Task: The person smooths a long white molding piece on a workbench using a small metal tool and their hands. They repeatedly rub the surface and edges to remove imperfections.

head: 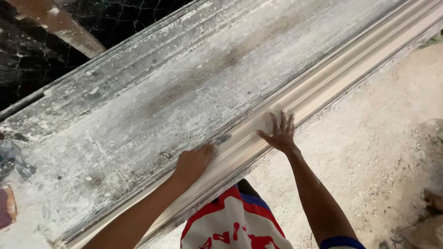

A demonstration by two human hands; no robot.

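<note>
A long pale plaster moulding (323, 85) with ridged profile runs diagonally along the near edge of a plaster-crusted work table (175, 97). My left hand (193, 163) is closed on a small flat metal scraper (221, 139), its blade lying on the moulding's upper edge. To the right, my right hand (280, 133) rests flat on the moulding with the fingers spread, holding nothing. The two hands are about a hand's width apart.
A dusty white floor (383, 147) with rubble at the lower right lies beyond the table's near edge. A wooden beam (60, 25) crosses a dark area at the top left. Grey scraps (14, 161) sit at the table's left end.
</note>
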